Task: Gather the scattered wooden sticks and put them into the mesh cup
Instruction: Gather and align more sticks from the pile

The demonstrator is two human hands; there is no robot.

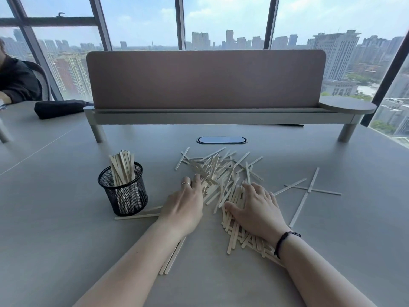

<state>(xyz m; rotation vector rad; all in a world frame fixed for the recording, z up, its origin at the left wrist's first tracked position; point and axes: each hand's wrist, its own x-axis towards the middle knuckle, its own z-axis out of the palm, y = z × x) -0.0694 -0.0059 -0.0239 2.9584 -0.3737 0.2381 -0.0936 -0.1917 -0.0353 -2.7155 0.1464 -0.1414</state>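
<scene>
A loose pile of pale wooden sticks lies spread over the middle of the grey table. A black mesh cup stands upright to the left of it, with several sticks standing inside. My left hand lies flat at the pile's left edge, fingers straight and touching the sticks. On the pile's right side my right hand presses down flat on the sticks, thumb spread. More sticks lie under both forearms, and a few stray ones lie to the right.
A desk divider on a raised shelf crosses the table behind the pile. A cable port sits in the table below it. A dark pouch lies at the back left, near a seated person's sleeve.
</scene>
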